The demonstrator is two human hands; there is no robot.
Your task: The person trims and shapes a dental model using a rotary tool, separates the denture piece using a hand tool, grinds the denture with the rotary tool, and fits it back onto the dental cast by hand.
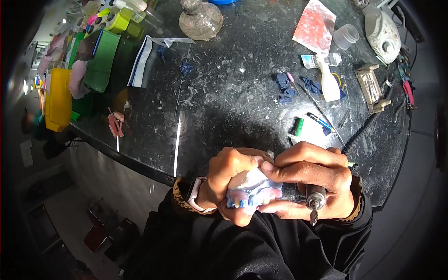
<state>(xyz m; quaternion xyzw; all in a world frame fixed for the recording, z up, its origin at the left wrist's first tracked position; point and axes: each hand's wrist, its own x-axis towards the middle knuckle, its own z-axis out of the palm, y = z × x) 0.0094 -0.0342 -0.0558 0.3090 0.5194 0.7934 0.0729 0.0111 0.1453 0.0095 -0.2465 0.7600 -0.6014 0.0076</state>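
My left hand is closed around a white dental cast with pink and blue wax and a few teeth along its lower edge. My right hand touches the cast with its fingertips from the other side. In that same hand lies a metal handpiece, its spiral bur pointing down toward my lap. Both hands are close together at the table's near edge, above my dark clothing.
On the dark table lie a glass burner, a folded paper strip, a pink denture piece, a white brush, a blue knife and a metal flask frame. Green and yellow bins stand left.
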